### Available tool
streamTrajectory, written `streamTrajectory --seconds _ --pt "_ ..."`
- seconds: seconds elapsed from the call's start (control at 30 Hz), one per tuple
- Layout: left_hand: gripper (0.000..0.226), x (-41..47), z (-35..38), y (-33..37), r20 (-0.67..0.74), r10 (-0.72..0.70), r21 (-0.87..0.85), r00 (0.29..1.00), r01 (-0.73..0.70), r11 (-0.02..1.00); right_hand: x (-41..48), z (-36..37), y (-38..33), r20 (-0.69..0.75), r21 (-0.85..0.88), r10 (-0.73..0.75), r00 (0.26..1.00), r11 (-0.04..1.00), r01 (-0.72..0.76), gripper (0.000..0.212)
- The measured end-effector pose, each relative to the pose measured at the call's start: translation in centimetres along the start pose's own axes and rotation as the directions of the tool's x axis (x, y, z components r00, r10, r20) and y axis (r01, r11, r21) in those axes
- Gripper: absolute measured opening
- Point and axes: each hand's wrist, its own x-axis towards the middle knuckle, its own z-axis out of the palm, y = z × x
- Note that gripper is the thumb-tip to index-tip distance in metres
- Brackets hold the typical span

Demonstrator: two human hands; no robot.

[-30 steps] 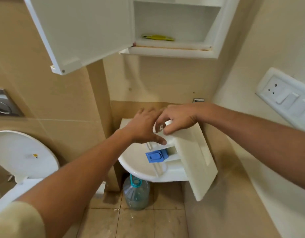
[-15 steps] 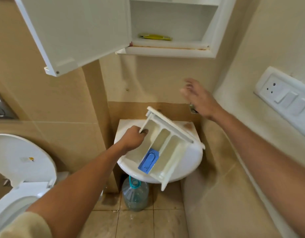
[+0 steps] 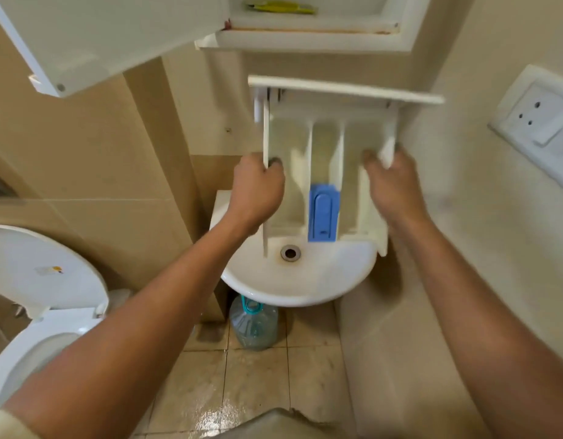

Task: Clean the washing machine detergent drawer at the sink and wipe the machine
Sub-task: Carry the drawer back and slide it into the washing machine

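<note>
– Beige-tiled bathroom, cramped, with a toilet (image 3: pixel 36 280) on the left and a cabinet door (image 3: pixel 99 36) swung open overhead. Where is the detergent drawer (image 3: pixel 324 160)?

– Held in the air over the sink (image 3: pixel 299 280), stood nearly on end. Its front panel is uppermost, its back end hangs just above the basin, and the open compartments face the person.

– Why that way up?

– Likely so that residue and drips fall into the basin near the drain (image 3: pixel 290 252) and not onto the floor. It also lets every compartment be looked over, along with the blue insert (image 3: pixel 323 213) in the middle one.

– And the hands?

– Both are grasping it. The left hand (image 3: pixel 255 191) clamps the left side wall, thumb tip inside the compartment. The right hand (image 3: pixel 391 188) grips the right wall, a little blurred. Holding it by both sides keeps a long, awkward tray steady.

– Is there water running?

– No tap shows; the drawer may hide it. I'd judge the washing is about to start. A water bottle (image 3: pixel 254 324) stands on the floor under the basin.
</note>
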Motion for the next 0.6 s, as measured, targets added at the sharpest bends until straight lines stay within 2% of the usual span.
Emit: streamTrajectory --seconds 0.07,0.1,0.13,0.17,0.2,0.23,0.27,0.3,0.33,0.37,0.43,0.5,0.57,0.6 --pt "0.042 -1.0 0.1 1.1 -0.107 0.146 -0.013 0.983 -0.149 0.989 -0.3 -0.1 -0.5 -0.161 -0.026 -0.227 0.960 0.974 0.226 0.022" --pt "0.038 -1.3 0.3 -0.2 -0.127 0.178 0.011 0.976 -0.178 0.984 -0.8 0.6 0.7 -0.211 -0.055 -0.276 0.938 0.961 0.271 0.027" --pt "0.030 -1.6 0.7 -2.3 -0.112 0.137 0.055 0.984 -0.132 0.990 -1.4 1.4 3.0 -0.232 -0.120 -0.250 0.940 0.966 0.228 0.033" --pt "0.021 -1.9 1.3 -4.9 -0.063 0.025 0.116 0.998 -0.017 0.993 -2.3 2.5 6.0 -0.167 -0.203 -0.120 0.979 0.976 0.085 0.037" --pt "0.017 -2.5 1.8 -7.6 0.015 -0.184 0.150 0.983 0.179 0.972 -3.2 3.6 8.9 0.033 -0.375 0.112 0.993 0.922 -0.092 0.036" --pt "0.015 -3.2 2.3 -10.2 0.098 -0.435 0.172 0.895 0.416 0.893 -4.6 4.2 11.2 0.241 -0.605 0.404 0.883 0.773 -0.189 0.029" --pt "0.017 -4.1 2.7 -12.3 0.158 -0.628 0.202 0.762 0.598 0.776 -6.0 4.6 12.9 0.334 -0.762 0.608 0.720 0.624 -0.173 0.022" --pt "0.020 -5.1 2.9 -13.5 0.192 -0.722 0.236 0.665 0.683 0.691 -7.2 4.7 13.7 0.319 -0.778 0.696 0.643 0.580 -0.242 0.016" --pt "0.024 -5.6 2.9 -14.3 0.217 -0.754 0.243 0.620 0.714 0.657 -7.8 4.5 14.3 0.289 -0.719 0.728 0.621 0.594 -0.361 0.014" --pt "0.026 -5.5 3.0 -14.5 0.232 -0.758 0.216 0.610 0.727 0.652 -7.8 4.5 14.5 0.277 -0.644 0.720 0.636 0.631 -0.433 0.016" --pt "0.025 -4.8 2.6 -13.1 0.209 -0.718 0.172 0.664 0.698 0.696 -6.6 4.0 13.2 0.284 -0.594 0.681 0.675 0.678 -0.434 0.016" --pt "0.021 -3.0 2.2 -10.6 0.155 -0.616 0.143 0.772 0.600 0.787 -3.7 3.6 10.8 0.276 -0.538 0.588 0.760 0.750 -0.385 0.016" --pt "0.016 -1.3 1.6 -6.7 0.062 -0.430 0.092 0.901 0.424 0.901 -0.8 2.5 7.1 0.234 -0.452 0.390 0.891 0.855 -0.255 0.030" --pt "0.023 -0.8 1.2 -4.5 -0.005 -0.305 0.086 0.952 0.304 0.949 0.4 1.8 4.8 0.172 -0.414 0.242 0.955 0.897 -0.153 0.031"
